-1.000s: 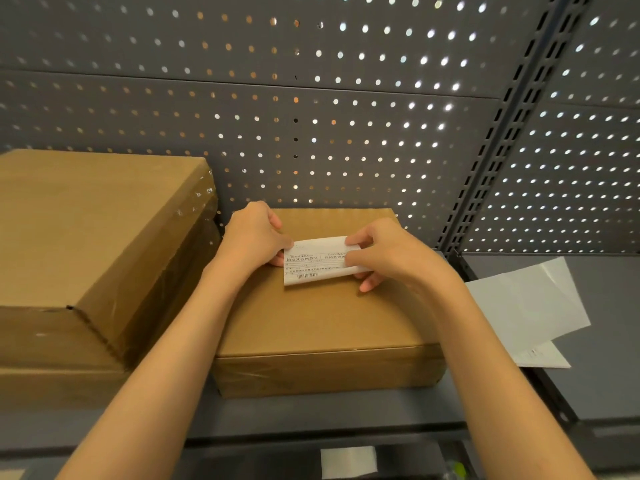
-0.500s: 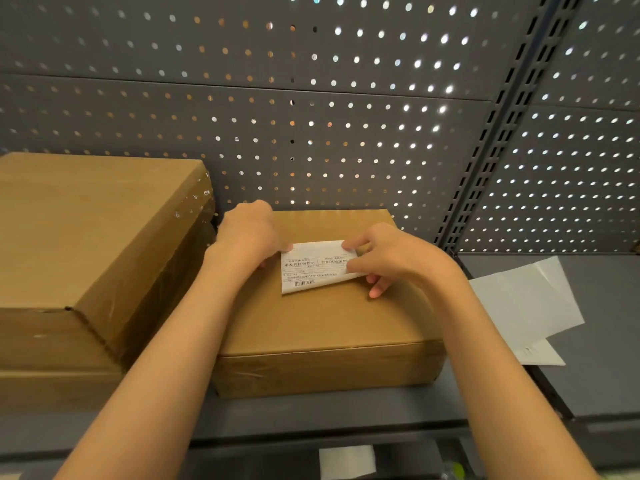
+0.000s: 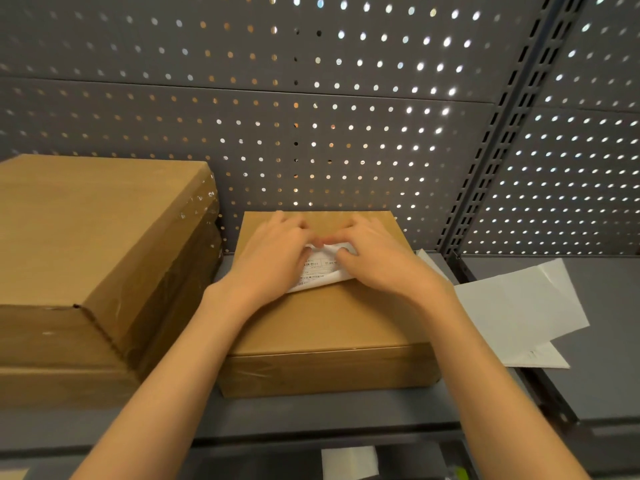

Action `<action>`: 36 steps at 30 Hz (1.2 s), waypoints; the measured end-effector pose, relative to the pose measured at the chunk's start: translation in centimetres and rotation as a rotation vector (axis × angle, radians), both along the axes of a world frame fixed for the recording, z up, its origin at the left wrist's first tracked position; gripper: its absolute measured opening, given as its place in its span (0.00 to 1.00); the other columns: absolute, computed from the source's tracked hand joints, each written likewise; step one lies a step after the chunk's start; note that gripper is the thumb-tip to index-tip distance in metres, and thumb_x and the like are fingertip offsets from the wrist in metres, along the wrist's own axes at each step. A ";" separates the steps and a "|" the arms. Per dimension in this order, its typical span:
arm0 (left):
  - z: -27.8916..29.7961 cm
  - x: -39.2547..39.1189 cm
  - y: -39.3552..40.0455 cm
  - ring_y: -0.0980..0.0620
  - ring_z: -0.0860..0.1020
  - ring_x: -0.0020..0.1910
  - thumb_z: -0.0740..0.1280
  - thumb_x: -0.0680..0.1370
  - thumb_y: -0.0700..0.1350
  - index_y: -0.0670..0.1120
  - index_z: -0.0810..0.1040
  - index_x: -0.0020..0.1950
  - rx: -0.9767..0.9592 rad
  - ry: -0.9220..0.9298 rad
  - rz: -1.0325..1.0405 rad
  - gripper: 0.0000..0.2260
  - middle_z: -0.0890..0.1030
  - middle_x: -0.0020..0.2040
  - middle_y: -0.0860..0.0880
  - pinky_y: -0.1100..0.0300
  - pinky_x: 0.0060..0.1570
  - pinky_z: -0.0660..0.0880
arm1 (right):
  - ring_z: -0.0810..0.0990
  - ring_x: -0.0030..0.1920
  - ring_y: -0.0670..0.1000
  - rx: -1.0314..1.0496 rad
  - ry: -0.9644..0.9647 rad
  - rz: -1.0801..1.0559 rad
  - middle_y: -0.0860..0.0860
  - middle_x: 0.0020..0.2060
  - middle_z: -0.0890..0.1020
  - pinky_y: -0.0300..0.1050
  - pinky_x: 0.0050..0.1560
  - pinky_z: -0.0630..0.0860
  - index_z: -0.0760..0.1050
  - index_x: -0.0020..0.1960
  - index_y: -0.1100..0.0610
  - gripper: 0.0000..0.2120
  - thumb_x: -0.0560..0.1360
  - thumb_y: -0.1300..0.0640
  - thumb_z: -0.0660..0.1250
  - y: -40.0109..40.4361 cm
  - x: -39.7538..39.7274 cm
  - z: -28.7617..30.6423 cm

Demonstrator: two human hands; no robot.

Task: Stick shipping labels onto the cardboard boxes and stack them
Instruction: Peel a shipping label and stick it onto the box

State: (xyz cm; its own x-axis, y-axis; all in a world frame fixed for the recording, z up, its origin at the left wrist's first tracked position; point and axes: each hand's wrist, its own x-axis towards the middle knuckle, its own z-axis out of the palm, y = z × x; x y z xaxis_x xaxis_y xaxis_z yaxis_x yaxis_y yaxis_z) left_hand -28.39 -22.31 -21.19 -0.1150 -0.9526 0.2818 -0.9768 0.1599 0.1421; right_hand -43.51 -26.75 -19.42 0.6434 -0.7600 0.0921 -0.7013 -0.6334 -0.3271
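Both hands flat, fingers spread, pressed label (image 3: 320, 268) onto top of box (image 3: 329, 320): left hand (image 3: 273, 258), right hand (image 3: 377, 261). Box sat on shelf (image 3: 311, 415) beside taller boxes (image 3: 97, 258). Label judged thin, limp, crease-prone; smooth from centre outward. Label mostly hidden, print illegible, fingertips blurred.

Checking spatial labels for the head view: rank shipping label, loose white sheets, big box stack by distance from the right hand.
1. shipping label: under the right hand, whose fingers press it onto the small box.
2. loose white sheets: on the shelf just right of that box.
3. big box stack: far left, beyond the left hand.
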 end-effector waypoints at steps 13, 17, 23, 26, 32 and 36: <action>-0.3 1.4 1.6 0.48 0.66 0.63 0.50 0.82 0.44 0.57 0.65 0.71 0.112 -0.084 0.143 0.18 0.70 0.69 0.55 0.51 0.60 0.61 | 0.71 0.61 0.55 0.146 0.054 -0.118 0.56 0.61 0.72 0.52 0.63 0.66 0.72 0.64 0.60 0.21 0.82 0.54 0.46 0.3 -1.5 -0.6; -0.1 1.8 2.1 0.47 0.64 0.65 0.50 0.82 0.43 0.58 0.65 0.71 0.124 -0.093 0.226 0.20 0.70 0.70 0.55 0.50 0.61 0.60 | 0.69 0.60 0.56 0.115 0.022 -0.188 0.57 0.54 0.75 0.51 0.61 0.66 0.75 0.52 0.63 0.20 0.82 0.56 0.46 0.3 -2.2 -0.5; 0.1 0.4 2.0 0.46 0.63 0.68 0.57 0.80 0.40 0.46 0.71 0.68 0.017 -0.068 0.084 0.17 0.67 0.71 0.49 0.55 0.64 0.61 | 0.70 0.60 0.56 0.110 -0.126 -0.043 0.59 0.58 0.76 0.46 0.59 0.64 0.75 0.56 0.67 0.19 0.81 0.57 0.49 1.5 -0.6 0.0; 0.0 -0.2 2.3 0.45 0.72 0.61 0.56 0.80 0.39 0.45 0.74 0.64 0.117 0.147 -0.065 0.14 0.76 0.61 0.46 0.52 0.61 0.67 | 0.74 0.52 0.56 0.125 -0.093 0.036 0.57 0.51 0.79 0.53 0.55 0.70 0.77 0.54 0.63 0.20 0.80 0.54 0.50 2.0 0.0 -0.3; -0.5 1.4 2.8 0.48 0.69 0.66 0.53 0.82 0.43 0.48 0.67 0.71 0.135 0.095 0.125 0.17 0.70 0.69 0.49 0.54 0.62 0.67 | 0.75 0.52 0.58 0.116 -0.096 -0.038 0.58 0.52 0.79 0.56 0.55 0.72 0.75 0.54 0.66 0.21 0.79 0.53 0.49 1.6 -1.2 -0.8; -0.2 1.8 3.0 0.49 0.66 0.70 0.52 0.83 0.42 0.50 0.66 0.73 0.136 0.057 0.170 0.18 0.67 0.72 0.52 0.56 0.66 0.63 | 0.74 0.53 0.59 0.113 -0.101 -0.088 0.60 0.51 0.79 0.56 0.55 0.72 0.74 0.54 0.67 0.21 0.79 0.53 0.49 1.3 -2.5 -0.6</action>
State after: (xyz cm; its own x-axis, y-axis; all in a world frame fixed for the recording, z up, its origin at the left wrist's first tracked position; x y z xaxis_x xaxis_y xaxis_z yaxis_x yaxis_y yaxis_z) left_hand -26.57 -19.36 -21.41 0.0628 -0.9866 0.1506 -0.9778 -0.0306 0.2072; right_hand -46.03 -25.45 -20.03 0.5661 -0.8219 0.0639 -0.7122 -0.5266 -0.4642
